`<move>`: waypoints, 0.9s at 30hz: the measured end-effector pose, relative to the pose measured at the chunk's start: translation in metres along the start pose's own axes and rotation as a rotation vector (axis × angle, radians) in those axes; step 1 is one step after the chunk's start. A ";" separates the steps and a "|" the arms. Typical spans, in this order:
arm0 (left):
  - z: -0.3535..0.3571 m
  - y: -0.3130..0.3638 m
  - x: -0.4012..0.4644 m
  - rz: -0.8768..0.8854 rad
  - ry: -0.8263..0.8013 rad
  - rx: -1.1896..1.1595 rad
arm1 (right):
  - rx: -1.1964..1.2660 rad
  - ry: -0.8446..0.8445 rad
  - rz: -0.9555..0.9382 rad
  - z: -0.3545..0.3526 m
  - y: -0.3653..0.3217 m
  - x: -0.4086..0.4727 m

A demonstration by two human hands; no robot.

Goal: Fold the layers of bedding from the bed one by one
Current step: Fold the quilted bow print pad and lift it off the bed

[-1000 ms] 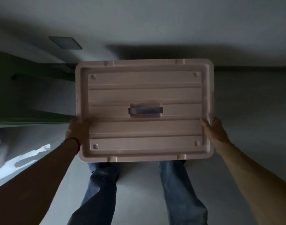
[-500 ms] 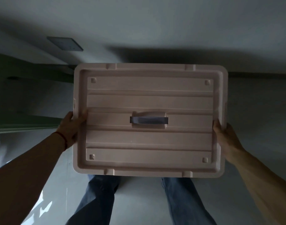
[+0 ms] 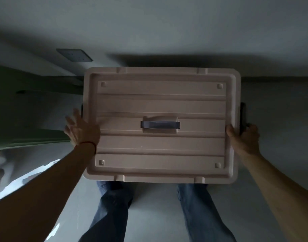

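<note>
A pale pink plastic storage box with a ribbed lid (image 3: 160,144) fills the middle of the view, in front of my legs. A grey handle (image 3: 160,124) sits in the lid's centre. My left hand (image 3: 81,129) lies against the lid's left edge with fingers spread and fairly straight, beside a dark side latch (image 3: 82,109). My right hand (image 3: 244,138) grips the box's right edge, thumb on the lid and fingers curled round the dark right latch (image 3: 243,117). No bedding shows in this view.
A pale wall runs behind the box, with a grey socket plate (image 3: 74,55) on it. A green furniture panel (image 3: 27,109) stands at the left. The floor is light grey, with a bright reflection (image 3: 36,173) at the lower left. My jeans-clad legs (image 3: 114,210) are below the box.
The box has come closer and sits lower and more to the right in view. My left hand has loosened from gripping the edge to lying spread against it. My right hand kept its hold.
</note>
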State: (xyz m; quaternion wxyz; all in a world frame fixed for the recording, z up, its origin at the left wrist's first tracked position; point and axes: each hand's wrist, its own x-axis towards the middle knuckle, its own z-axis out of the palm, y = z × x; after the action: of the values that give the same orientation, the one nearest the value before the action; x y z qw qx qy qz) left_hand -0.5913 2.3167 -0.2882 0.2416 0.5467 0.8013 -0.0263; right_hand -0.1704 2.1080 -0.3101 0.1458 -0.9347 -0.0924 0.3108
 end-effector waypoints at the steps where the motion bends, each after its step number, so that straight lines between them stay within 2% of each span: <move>1: 0.003 0.017 -0.019 0.199 0.051 0.128 | -0.043 0.018 -0.041 -0.005 -0.003 -0.001; 3: 0.017 0.054 -0.059 0.642 -0.036 0.252 | -0.127 0.002 -0.055 -0.009 -0.012 -0.006; 4: 0.030 0.071 -0.075 0.779 -0.130 0.292 | -0.135 -0.019 -0.037 -0.012 -0.015 -0.007; 5: 0.044 0.087 -0.090 0.838 -0.226 0.348 | -0.130 -0.044 -0.019 -0.013 -0.017 -0.008; 7: 0.071 0.112 -0.113 0.828 -0.376 0.489 | -0.132 -0.074 0.018 -0.018 -0.020 -0.011; 9: 0.092 0.123 -0.125 0.764 -0.438 0.585 | -0.147 -0.076 0.017 -0.022 -0.021 -0.010; 16: 0.103 0.121 -0.129 0.708 -0.373 0.639 | -0.277 -0.007 -0.077 -0.018 -0.029 -0.018; 23: 0.104 0.123 -0.128 0.699 -0.407 0.663 | -0.351 0.009 -0.072 -0.013 -0.030 -0.016; 25: 0.097 0.126 -0.129 0.718 -0.441 0.642 | -0.343 0.012 -0.021 -0.007 -0.033 -0.016; 27: 0.083 0.126 -0.128 0.727 -0.454 0.553 | -0.461 0.063 -0.052 0.006 -0.043 -0.027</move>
State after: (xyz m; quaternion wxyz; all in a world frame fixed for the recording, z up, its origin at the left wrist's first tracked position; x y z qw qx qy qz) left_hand -0.4136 2.2313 -0.2801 0.2493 0.8141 0.4497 -0.2700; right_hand -0.1992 2.1430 -0.2855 -0.0606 -0.9497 -0.1806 0.2484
